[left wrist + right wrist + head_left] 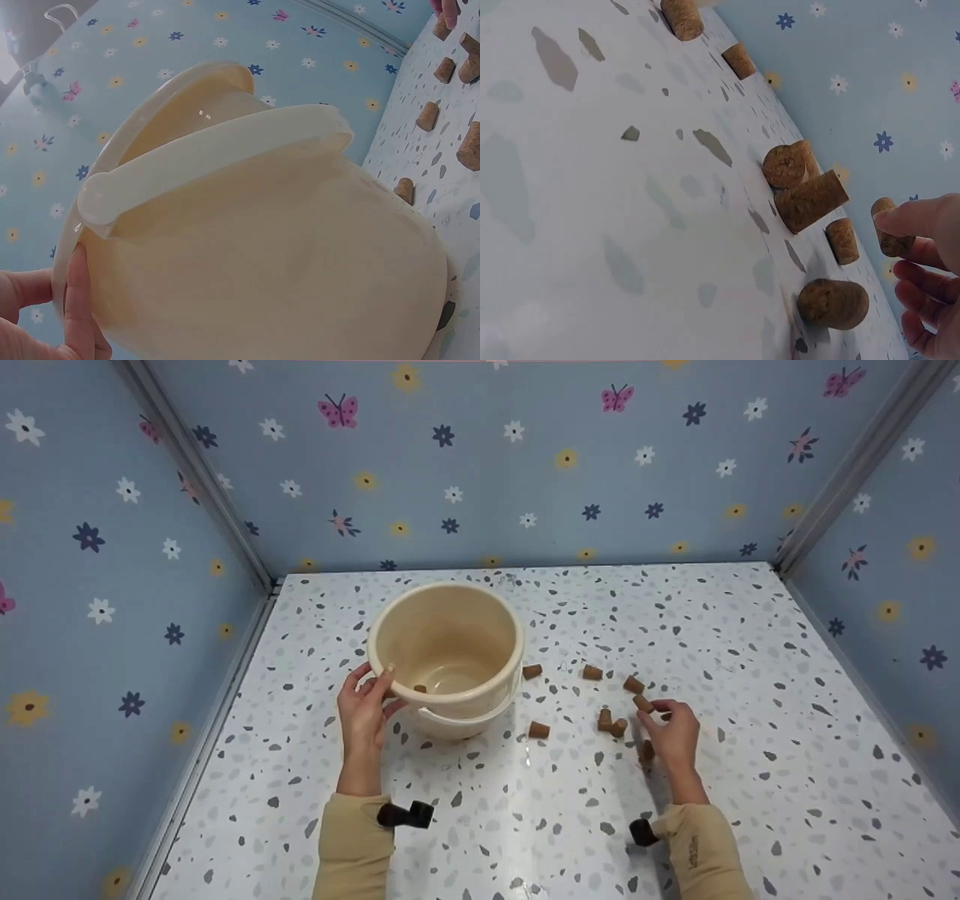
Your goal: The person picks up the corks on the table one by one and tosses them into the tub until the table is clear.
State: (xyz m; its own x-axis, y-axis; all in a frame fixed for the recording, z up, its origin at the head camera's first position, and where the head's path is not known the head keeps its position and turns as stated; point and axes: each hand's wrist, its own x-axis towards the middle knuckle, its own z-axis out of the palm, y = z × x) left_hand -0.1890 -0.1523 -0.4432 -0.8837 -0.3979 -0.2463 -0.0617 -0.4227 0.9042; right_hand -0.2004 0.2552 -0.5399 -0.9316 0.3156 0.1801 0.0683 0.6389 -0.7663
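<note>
A cream bucket (450,705) with a white handle (225,157) stands tilted slightly on the table, one cork (421,688) visible inside. My left hand (365,709) grips its rim at the near left, thumb over the edge and fingers beneath it outside. To the right, my right hand (677,735) pinches a cork stopper (891,229) between thumb and fingers, just above the table. Near that hand lie several loose corks, among them one cork (634,684) beyond it and a touching pair with an upright-looking cork (605,719). Part of the bucket's inside is hidden by its near wall.
Other corks lie between the bucket and my right hand, such as a cork (539,730) and a cork (532,671) close to the bucket. The speckled white table (780,720) is bounded by blue flowered panels (495,465) at the back and both sides.
</note>
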